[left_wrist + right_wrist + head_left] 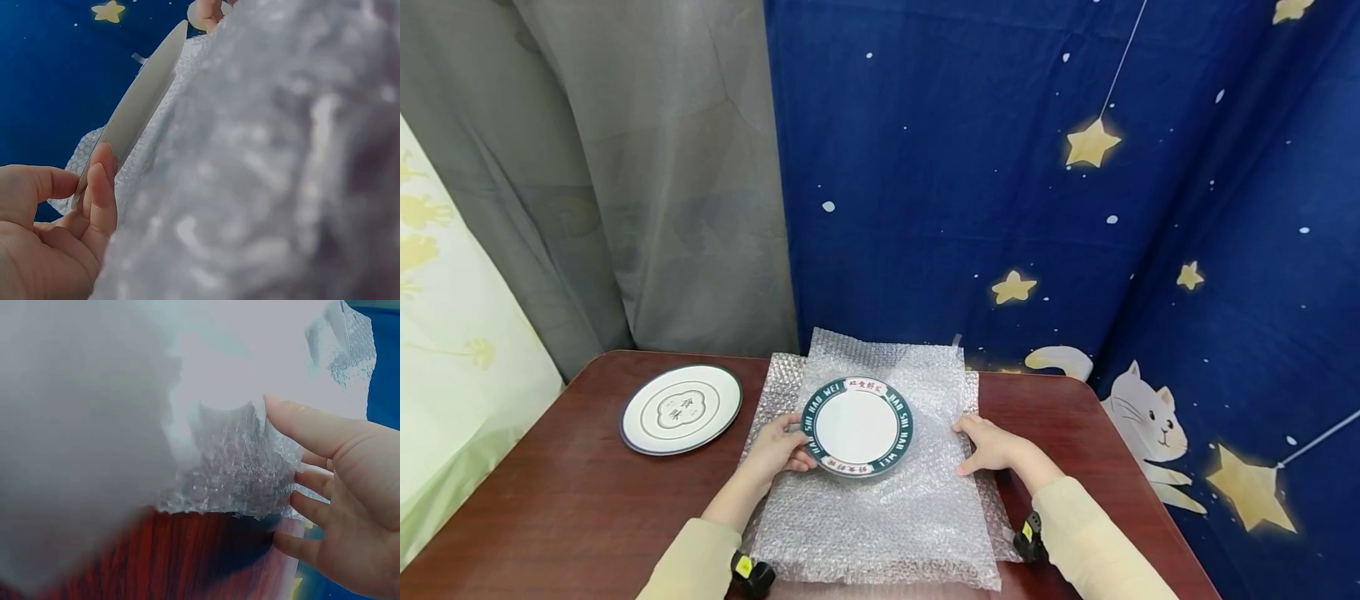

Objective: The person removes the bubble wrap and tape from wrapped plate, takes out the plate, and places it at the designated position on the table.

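A round plate (856,425) with a white centre and a dark green lettered rim is above bubble wrap sheets (880,529) in the head view. My left hand (777,448) pinches its left edge, thumb on one face and fingers on the other. From the left wrist view the plate's pale side (140,100) is seen nearly edge-on, tilted, beside blurred wrap. At the right border of the wrap, my right hand (998,447) has its fingers spread. In the right wrist view its thumb (303,425) touches or nearly touches the wrap's edge.
A second white plate (681,410) with a dark rim and a central emblem lies on the left of the red-brown table (550,508). Behind the table hang a grey curtain (692,192) and a blue star-patterned curtain (940,183). The bubble wrap lies in overlapping layers.
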Available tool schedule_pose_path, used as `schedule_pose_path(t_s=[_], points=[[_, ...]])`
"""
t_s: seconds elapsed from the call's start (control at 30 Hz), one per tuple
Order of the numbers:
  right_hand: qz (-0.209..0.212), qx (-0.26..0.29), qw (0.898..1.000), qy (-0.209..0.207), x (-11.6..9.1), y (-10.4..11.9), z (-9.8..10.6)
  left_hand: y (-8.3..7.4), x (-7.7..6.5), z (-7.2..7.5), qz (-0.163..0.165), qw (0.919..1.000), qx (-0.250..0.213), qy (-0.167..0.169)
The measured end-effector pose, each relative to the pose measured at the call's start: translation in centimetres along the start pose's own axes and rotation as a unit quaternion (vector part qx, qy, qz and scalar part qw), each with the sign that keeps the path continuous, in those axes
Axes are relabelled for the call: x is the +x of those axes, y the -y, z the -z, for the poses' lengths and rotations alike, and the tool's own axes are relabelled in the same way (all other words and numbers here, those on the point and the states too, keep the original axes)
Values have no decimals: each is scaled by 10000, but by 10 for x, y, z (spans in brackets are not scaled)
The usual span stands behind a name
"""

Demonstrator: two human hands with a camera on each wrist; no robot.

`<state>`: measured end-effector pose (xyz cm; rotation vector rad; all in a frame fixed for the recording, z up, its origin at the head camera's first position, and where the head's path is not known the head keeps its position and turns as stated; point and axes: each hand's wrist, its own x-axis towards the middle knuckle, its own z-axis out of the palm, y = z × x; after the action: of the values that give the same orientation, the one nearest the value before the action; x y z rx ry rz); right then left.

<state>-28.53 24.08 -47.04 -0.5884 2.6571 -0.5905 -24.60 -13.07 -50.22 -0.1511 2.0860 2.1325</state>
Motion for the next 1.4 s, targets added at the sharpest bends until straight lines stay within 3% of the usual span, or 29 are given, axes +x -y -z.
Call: schedule_pose_path(t_s=[0.33, 1.03, 1.27, 1.4], points=[[-86, 24, 10000, 28, 1, 2, 0, -5, -7, 12, 12, 9997, 146, -194], [-153, -12, 9999, 14, -1, 8, 1, -10, -18, 41, -145, 9986, -62, -499], [175, -43, 9998, 34, -4, 7, 3, -14, -23, 45, -137, 9979, -200, -609], [91, -36, 9999, 37, -4, 8, 3, -15, -23, 48, -159, 9973, -243, -669]])
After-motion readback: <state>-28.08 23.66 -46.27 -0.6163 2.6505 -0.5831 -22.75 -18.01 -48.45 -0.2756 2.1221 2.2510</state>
